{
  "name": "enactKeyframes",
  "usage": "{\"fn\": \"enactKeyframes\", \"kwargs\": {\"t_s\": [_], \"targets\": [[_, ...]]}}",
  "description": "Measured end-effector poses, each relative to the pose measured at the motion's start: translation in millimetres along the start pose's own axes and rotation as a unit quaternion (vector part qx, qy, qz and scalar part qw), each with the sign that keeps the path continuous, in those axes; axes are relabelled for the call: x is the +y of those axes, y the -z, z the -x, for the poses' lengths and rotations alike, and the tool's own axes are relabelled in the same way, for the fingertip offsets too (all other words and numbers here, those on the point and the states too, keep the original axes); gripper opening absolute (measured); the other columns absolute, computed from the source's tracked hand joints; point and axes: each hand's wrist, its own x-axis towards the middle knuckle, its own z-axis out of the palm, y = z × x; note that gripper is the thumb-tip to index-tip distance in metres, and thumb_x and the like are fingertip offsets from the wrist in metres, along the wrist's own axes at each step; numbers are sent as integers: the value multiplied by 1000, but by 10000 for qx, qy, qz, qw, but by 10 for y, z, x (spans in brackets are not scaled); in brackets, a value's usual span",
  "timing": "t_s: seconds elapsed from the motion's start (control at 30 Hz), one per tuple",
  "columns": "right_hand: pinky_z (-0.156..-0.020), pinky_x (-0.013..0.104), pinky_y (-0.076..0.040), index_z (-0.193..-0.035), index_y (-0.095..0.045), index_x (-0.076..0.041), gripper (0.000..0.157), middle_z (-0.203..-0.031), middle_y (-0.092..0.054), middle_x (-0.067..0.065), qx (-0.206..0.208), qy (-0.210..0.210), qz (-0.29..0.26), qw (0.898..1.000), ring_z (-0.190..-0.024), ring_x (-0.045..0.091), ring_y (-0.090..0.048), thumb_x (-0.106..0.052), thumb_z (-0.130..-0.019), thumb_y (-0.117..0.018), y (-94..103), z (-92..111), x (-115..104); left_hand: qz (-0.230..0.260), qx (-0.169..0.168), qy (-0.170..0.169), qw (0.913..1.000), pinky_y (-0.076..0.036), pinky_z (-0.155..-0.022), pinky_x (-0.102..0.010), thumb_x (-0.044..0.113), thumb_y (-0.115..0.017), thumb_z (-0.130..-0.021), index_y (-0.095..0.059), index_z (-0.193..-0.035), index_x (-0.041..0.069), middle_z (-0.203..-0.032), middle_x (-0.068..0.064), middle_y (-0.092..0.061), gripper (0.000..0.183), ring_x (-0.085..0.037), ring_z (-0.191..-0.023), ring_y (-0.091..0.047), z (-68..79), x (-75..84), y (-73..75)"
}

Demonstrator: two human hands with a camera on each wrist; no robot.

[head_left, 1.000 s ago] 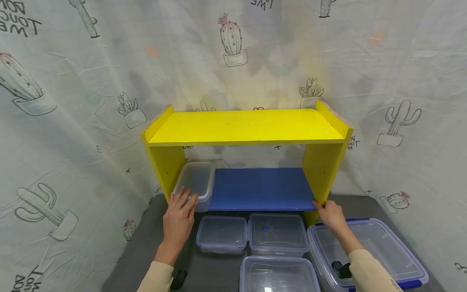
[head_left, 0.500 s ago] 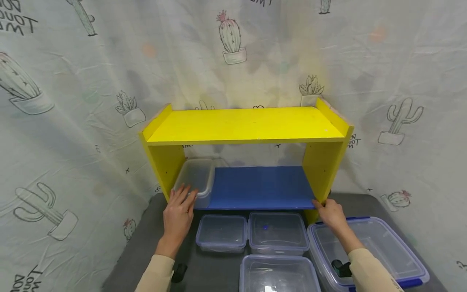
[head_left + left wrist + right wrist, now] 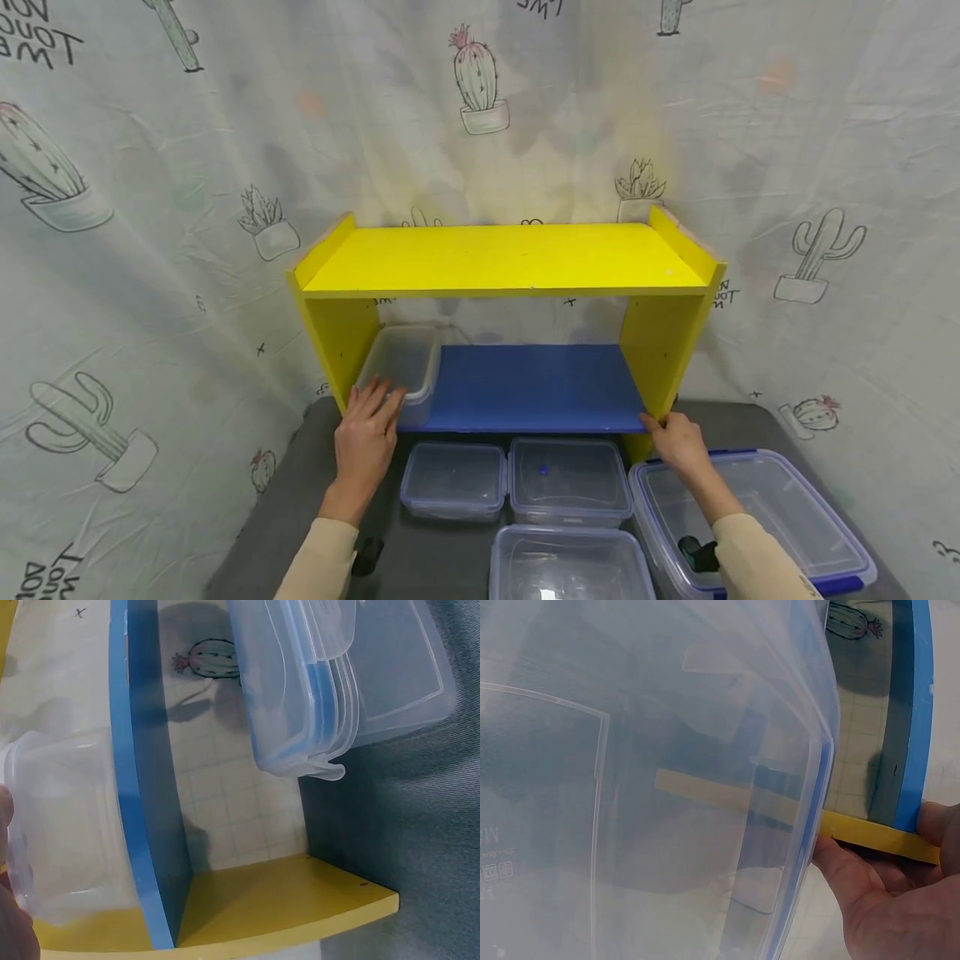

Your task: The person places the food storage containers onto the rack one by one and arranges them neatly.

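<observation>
A clear plastic food container (image 3: 403,367) stands on the blue lower board (image 3: 532,387) of a yellow shelf unit (image 3: 502,260), beside its left side panel. My left hand (image 3: 366,437) touches the container's front edge with fingers extended. In the left wrist view only part of that hand (image 3: 13,922) shows, at the container (image 3: 67,825). My right hand (image 3: 681,442) grips the front edge of the right yellow side panel (image 3: 667,358) at the height of the blue board. The right wrist view shows the thumb and fingers of the right hand (image 3: 900,907) on either side of that panel (image 3: 885,838).
Below and in front of the shelf stand lidded clear containers: a small one (image 3: 453,482), a middle one (image 3: 570,482) and a nearer one (image 3: 573,562). A large blue-clipped box (image 3: 795,508) is at right. Grey cloth (image 3: 277,517) covers the table; a cactus-print curtain (image 3: 562,100) hangs behind.
The container has slid slightly back on the blue board since one second ago, with my left hand at its front. My right hand keeps its hold on the side panel.
</observation>
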Motion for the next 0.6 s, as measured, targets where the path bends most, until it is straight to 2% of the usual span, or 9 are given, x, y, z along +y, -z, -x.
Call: {"fn": "enactKeyframes", "kwargs": {"t_s": [0.17,0.3,0.47,0.53,0.6], "targets": [[-53,31,-37,-91,-55,3,41,-69,-50,7,45,27,62,10000,-62,20,-48,-36,-101,-47,-4,-12,15,27,25,-97,9999,-43,-98,-63,10,-72,-85,-74,-109,13,-115,-14,-70,24,-37,-117,-61,1,-15,-36],[-53,30,-36,-89,-54,2,39,-66,-46,5,60,23,55,10000,-60,19,-46,-34,-101,-48,-10,-23,37,45,18,-186,9998,-42,-99,-63,13,-68,-89,-73,-114,13,-118,-14,-69,26,-37,-119,-60,20,-33,-61],[-52,30,-34,-86,-53,1,38,-64,-43,4,89,102,48,9999,-58,18,-43,-34,-101,-48,-5,-28,25,70,-26,-168,9998,-38,-103,-64,20,-64,-92,-63,-130,10,-128,-17,-64,39,-42,-126,-53,56,-30,-23],[-51,31,-34,-86,-53,1,38,-64,-43,4,97,124,22,9999,-58,18,-43,-34,-101,-48,1,-25,16,103,120,-193,9997,-37,-103,-65,22,-62,-93,-58,-135,8,-132,-19,-61,44,-45,-127,-51,88,-7,4],[-51,30,-35,-86,-53,1,37,-65,-44,5,109,113,7,9999,-58,18,-44,-33,-101,-49,5,-21,12,212,495,-342,9980,-39,-101,-63,21,-59,-94,-59,-133,5,-132,-22,-60,42,-47,-124,-53,120,24,19]]}}
